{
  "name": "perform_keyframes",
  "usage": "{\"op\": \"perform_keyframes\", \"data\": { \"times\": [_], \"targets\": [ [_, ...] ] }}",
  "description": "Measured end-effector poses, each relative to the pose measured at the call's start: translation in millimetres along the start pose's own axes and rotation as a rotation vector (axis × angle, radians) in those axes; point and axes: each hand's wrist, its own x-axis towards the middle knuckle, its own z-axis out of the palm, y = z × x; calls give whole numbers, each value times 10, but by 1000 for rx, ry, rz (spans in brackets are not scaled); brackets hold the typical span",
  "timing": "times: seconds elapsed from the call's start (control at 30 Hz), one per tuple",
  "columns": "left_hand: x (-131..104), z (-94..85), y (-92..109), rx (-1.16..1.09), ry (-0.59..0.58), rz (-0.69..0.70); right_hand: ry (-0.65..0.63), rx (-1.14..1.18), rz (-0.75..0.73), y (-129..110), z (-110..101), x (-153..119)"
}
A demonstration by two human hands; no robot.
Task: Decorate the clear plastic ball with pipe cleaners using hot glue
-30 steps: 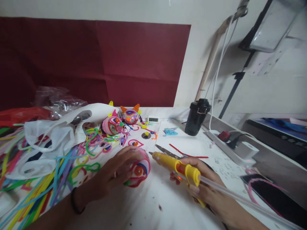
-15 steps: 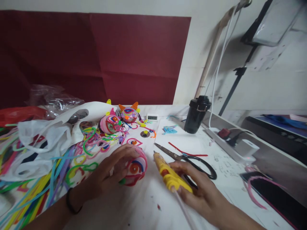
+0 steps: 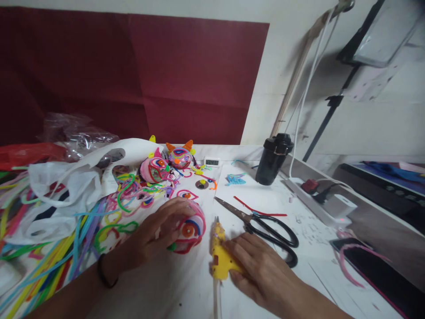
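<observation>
Round craft ball covered with pink, red and blue fuzzy strips, with an orange eye (image 3: pixel 194 227), located at the middle of the white table (image 3: pixel 192 288); resting on it or just above, impossible to tell. Judging from the pose, step in hand: placing aside of the yellow plastic glue gun (image 3: pixel 222 257) while steadying the ball. Called for next, probably: stable rest for the gun, nozzle away from ball and fingers, then unhurried loosening of the grip.

Nearest, right hand (image 3: pixel 257 263) with bent fingers, seemingly closed around the gun's handle; firmness not visible. Left hand (image 3: pixel 151 230) half open and curved, fingers over the ball's top, thumb low on its side, grasping lightly, as far as visible. Between ball and gun, a gap.

Farther, black-handled metal scissors (image 3: pixel 246 219); behind, pink ball with pink ears (image 3: pixel 154 172), lilac ball with orange ears (image 3: pixel 179 158) and small white digital clock (image 3: pixel 211 162).
</observation>
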Motion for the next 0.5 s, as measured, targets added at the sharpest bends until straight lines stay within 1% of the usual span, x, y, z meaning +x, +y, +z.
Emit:
{"op": "perform_keyframes", "data": {
  "times": [0.13,0.23,0.3,0.33,0.4,0.5],
  "targets": [
    [17,14,1,-4,23,51,-19,19,22,-13,-80,9],
    [14,32,-34,1,26,69,50,91,27,-50,-227,86],
    [13,38,-49,-4,26,76,117,193,56,-82,-332,193],
    [15,38,-49,-8,26,72,149,253,47,-97,-374,261],
    [25,33,-34,-16,19,61,219,346,-17,-113,-424,416],
    [45,21,13,-25,-5,66,236,407,-66,-106,-414,640]
  ]
}}
